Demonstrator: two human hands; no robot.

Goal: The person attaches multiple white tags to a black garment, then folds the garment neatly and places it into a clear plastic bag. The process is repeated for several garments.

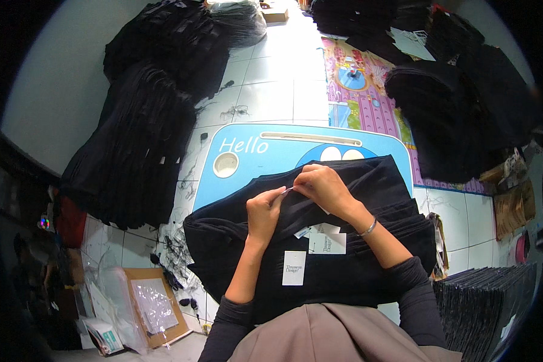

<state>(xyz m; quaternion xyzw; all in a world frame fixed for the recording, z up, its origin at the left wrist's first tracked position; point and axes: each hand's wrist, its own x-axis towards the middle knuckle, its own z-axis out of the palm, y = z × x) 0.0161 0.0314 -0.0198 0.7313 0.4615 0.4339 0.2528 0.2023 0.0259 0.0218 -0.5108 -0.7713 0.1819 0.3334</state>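
Folded black garments (247,265) lie stacked over my lap and the near part of a blue low table (206,182). Above the cloth, my left hand (263,216) pinches a small pale strip (288,189) between thumb and fingertips. Right beside it, my right hand (328,189) is closed on the strip's other end; its exact kind is too small to tell. White paper hang tags rest on the garments below my hands: one upright tag (294,268) and another tag (327,244) overlapping others near my right wrist.
Tall heaps of black garments stand at the left (133,145) and right (440,114). A colourful mat (368,90) covers tiles at the back right. Stacked dark packages (485,308) stand near right; a cardboard piece with clear plastic (157,308) lies near left. Black thread scraps (178,256) litter the floor.
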